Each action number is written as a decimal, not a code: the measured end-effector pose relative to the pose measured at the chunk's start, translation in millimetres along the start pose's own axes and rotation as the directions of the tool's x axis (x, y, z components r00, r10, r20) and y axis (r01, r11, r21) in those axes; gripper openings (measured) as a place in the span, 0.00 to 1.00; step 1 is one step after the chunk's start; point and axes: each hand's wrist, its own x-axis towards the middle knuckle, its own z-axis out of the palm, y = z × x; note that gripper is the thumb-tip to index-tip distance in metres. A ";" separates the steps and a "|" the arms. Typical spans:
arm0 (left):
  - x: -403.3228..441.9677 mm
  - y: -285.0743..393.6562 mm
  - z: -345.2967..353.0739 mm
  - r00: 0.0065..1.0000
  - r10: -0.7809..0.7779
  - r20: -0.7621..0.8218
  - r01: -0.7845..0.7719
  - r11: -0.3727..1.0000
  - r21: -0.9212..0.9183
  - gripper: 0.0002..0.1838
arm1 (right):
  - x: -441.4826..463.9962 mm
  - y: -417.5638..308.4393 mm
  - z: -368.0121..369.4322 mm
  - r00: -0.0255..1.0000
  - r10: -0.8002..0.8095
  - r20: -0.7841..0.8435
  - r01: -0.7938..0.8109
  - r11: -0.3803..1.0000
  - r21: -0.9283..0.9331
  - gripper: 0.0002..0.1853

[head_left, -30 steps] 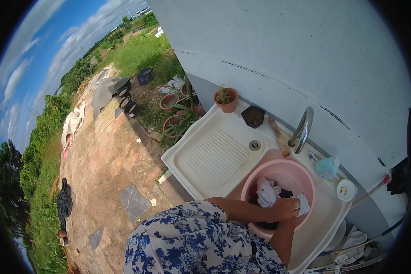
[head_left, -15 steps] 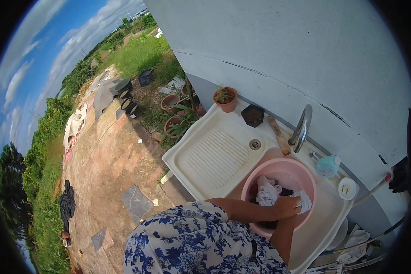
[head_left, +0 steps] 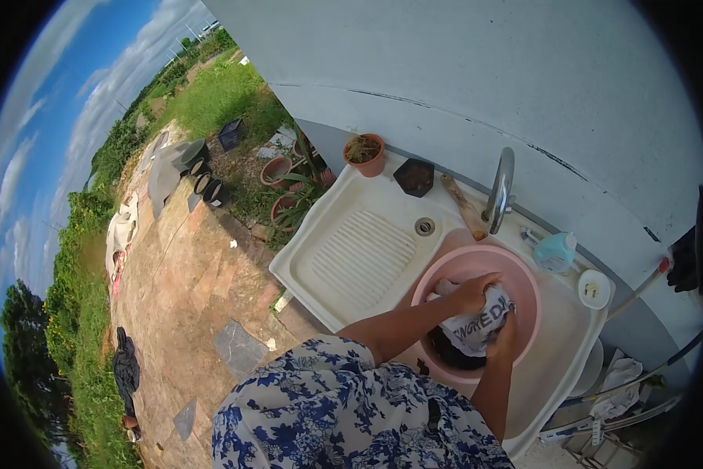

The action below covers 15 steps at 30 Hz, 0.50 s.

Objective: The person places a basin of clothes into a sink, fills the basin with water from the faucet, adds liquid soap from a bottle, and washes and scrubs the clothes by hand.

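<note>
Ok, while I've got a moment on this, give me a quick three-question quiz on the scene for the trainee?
1. What light blue thing stands between the faucet and the white dish?
2. True or false: the left hand and the right hand are both on the white cloth.
3. Fill the gap: the white cloth is held at a ____ basin (give its colour).

Key:
1. A bottle.
2. True.
3. Pink.
</note>
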 end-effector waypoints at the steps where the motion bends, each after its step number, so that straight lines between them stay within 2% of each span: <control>1: -3.4 -1.3 -10.4 0.964 -0.132 0.231 0.141 0.990 -0.022 0.27 | 0.0 -7.7 4.4 0.999 -0.022 -0.050 0.021 0.999 -0.033 0.19; 2: -7.8 26.1 -22.0 0.910 -0.258 0.326 0.230 0.966 0.121 0.25 | 3.0 -8.7 -0.2 0.999 -0.031 -0.039 0.029 0.998 -0.055 0.17; 3: -15.2 64.8 -34.1 0.792 -0.450 0.414 0.560 0.805 -0.196 0.27 | 3.6 -9.9 -2.4 0.991 -0.102 -0.086 0.086 0.981 -0.174 0.16; 4: -19.7 45.5 -37.0 0.764 -0.429 0.482 0.625 0.676 -0.391 0.28 | 3.2 -14.4 -1.6 0.978 -0.164 -0.131 0.123 0.954 -0.271 0.18; 6: -22.7 31.5 -48.1 0.778 -0.339 0.530 0.623 0.530 -0.575 0.30 | -1.7 -21.4 2.2 0.918 -0.363 -0.156 0.244 0.831 -0.500 0.22; 7: -24.5 41.1 -46.9 0.771 -0.317 0.553 0.631 0.499 -0.594 0.31 | -8.9 -27.9 12.2 0.940 -0.277 -0.200 0.162 0.876 -0.454 0.22; 9: -27.2 39.7 -30.9 0.770 -0.439 0.464 0.638 0.565 -0.524 0.31 | -9.4 -20.9 18.2 0.943 -0.315 -0.107 0.245 0.875 -0.417 0.21; 10: -27.2 32.4 -22.2 0.749 -0.445 0.491 0.661 0.548 -0.513 0.31 | -4.5 -15.0 16.4 0.939 -0.338 -0.058 0.285 0.862 -0.419 0.21; 11: -26.1 24.2 -16.0 0.780 -0.486 0.394 0.577 0.802 -0.154 0.29 | -0.8 -10.0 12.0 0.938 -0.337 -0.080 0.276 0.865 -0.419 0.21; 12: -26.6 19.9 -11.3 0.832 -0.470 0.294 0.405 0.878 0.255 0.27 | 3.1 -4.0 7.3 0.957 -0.291 -0.005 0.276 0.915 -0.295 0.21; 13: -23.8 29.1 -9.2 0.828 -0.471 0.305 0.405 0.878 0.257 0.27 | 10.0 1.9 1.2 0.963 -0.256 0.079 0.266 0.950 -0.165 0.21; 14: -19.3 39.8 -10.3 0.828 -0.507 0.239 0.532 0.845 -0.050 0.23 | 19.6 8.5 -13.4 0.970 -0.222 0.098 0.229 0.972 -0.060 0.23; 15: -16.9 48.2 -13.4 0.807 -0.561 0.182 0.586 0.727 -0.357 0.20 | 23.0 13.7 -27.7 0.971 -0.224 0.086 0.229 0.972 -0.055 0.23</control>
